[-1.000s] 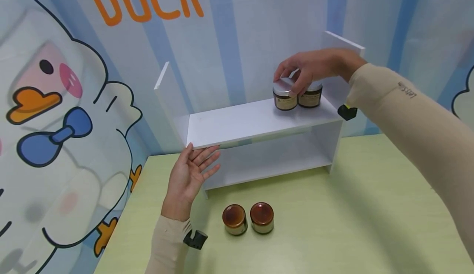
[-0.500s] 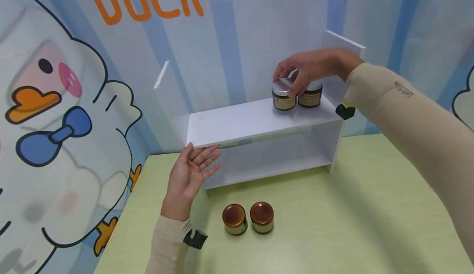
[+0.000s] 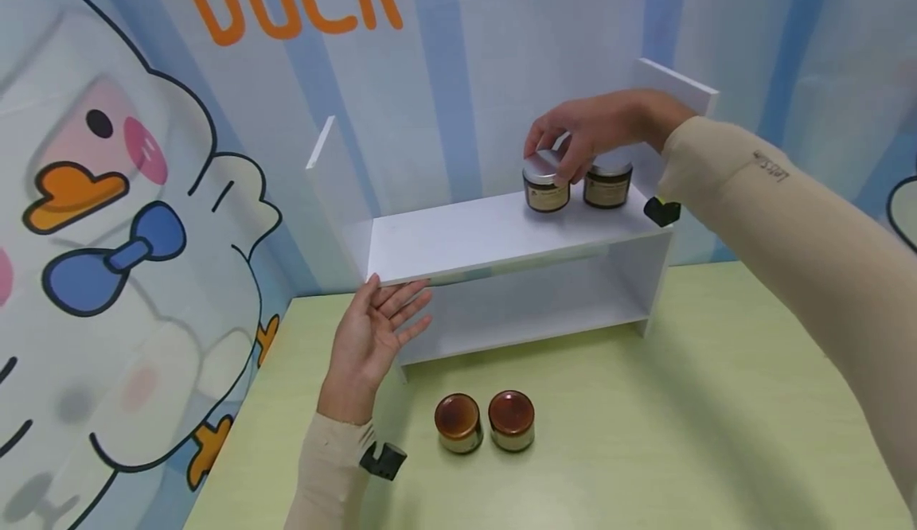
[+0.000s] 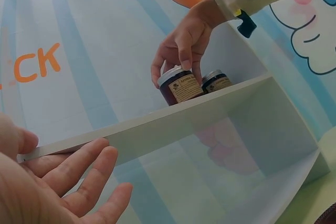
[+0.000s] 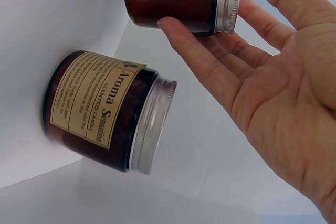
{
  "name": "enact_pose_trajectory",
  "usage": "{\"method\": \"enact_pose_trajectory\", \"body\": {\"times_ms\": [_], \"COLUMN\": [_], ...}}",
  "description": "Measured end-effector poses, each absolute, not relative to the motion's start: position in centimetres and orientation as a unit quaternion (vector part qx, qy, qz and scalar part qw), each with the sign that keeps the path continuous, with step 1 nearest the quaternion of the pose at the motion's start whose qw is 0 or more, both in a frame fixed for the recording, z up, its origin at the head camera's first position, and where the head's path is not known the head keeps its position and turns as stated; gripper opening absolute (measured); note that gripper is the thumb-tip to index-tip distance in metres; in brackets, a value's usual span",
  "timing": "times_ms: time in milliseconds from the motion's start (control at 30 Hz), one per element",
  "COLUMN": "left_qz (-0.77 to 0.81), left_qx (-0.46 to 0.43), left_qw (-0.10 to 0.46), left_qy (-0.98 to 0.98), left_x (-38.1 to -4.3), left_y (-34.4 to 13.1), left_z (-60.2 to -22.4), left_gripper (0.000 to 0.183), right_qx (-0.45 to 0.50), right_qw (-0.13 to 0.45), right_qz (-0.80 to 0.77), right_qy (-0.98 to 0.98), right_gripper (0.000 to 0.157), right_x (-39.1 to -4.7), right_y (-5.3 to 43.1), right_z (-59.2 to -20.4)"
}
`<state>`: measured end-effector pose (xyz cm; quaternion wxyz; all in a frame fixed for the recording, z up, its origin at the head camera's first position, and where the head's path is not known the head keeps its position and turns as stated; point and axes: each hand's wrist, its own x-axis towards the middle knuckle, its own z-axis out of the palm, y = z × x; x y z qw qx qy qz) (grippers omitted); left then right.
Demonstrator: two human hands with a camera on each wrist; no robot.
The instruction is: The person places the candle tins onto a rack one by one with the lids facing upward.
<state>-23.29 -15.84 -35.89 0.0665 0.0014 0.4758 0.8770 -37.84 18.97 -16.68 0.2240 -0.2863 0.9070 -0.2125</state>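
Note:
My right hand [image 3: 583,134] grips a brown-glass scented candle jar [image 3: 546,192] by its silver lid, with fingers and thumb on either side. That jar stands upright at the upper board's right half, a small gap left of a second candle jar [image 3: 607,188]. In the right wrist view the second jar [image 5: 94,111] shows its "Aroma Sensation" label. My left hand [image 3: 367,344] pinches the front left edge of the white shelf [image 3: 444,235], thumb above the board and fingers spread beneath it, palm up. Two more brown jars [image 3: 458,422] [image 3: 512,420] rest on the table, bases up.
The shelf has raised side panels [image 3: 677,84] and a lower board [image 3: 530,315]. It stands on a pale green table [image 3: 723,403] against a backdrop [image 3: 494,60] with blue stripes and a cartoon duck [image 3: 143,275].
My right hand has moved slightly left with the candle jar, so a gap has opened between it and the second jar. My left hand keeps its hold on the shelf edge.

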Motion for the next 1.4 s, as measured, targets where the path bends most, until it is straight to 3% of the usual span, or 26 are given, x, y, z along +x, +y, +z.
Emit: {"method": "enact_pose_trajectory", "body": {"times_ms": [1400], "left_qz": [0.875], "left_qx": [0.013], "left_qw": [0.067], "left_qy": [0.479], "left_x": [-23.6], "left_y": [-14.9], "left_z": [-36.2], "left_gripper": [0.053], "right_qx": [-0.275], "right_qw": [0.27], "right_qz": [-0.217], "right_qy": [0.897], "right_gripper": [0.054], "right_x": [-38.6], "right_y": [18.8], "right_z": [-17.6]}}
